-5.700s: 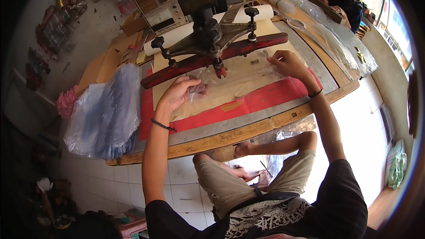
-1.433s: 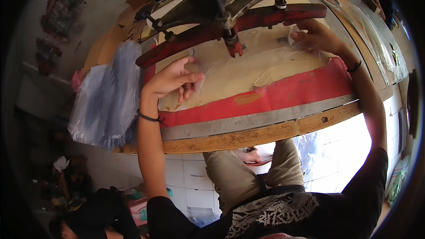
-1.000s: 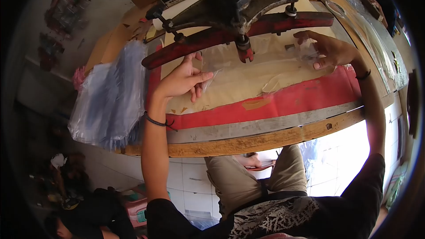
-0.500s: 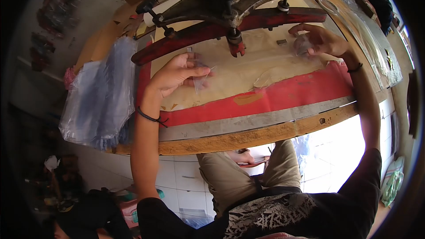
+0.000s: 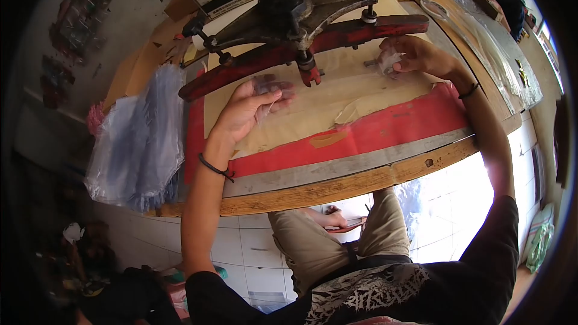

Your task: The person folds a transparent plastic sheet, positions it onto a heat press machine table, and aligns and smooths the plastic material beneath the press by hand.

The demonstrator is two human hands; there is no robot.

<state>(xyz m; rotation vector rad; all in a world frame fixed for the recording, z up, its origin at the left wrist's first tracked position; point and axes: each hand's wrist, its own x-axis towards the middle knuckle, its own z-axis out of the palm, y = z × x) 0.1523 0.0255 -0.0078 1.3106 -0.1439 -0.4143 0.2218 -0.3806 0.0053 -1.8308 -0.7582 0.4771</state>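
While clear film [image 5: 389, 63] is pinched by the left hand [image 5: 245, 108] and right hand [image 5: 423, 57], it seems unclamped by the red bar [image 5: 337, 35].

I look through 1 head-worn camera, facing forward and down, near the left hand [image 5: 242, 108], right hand [image 5: 424, 57] and wooden-edged bench [image 5: 337, 188].

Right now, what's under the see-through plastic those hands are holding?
A tan sheet lies below the clear plastic, and fingers of the left hand show through it. What's beneath the tan sheet's middle can't be seen, because the sheet covers it.
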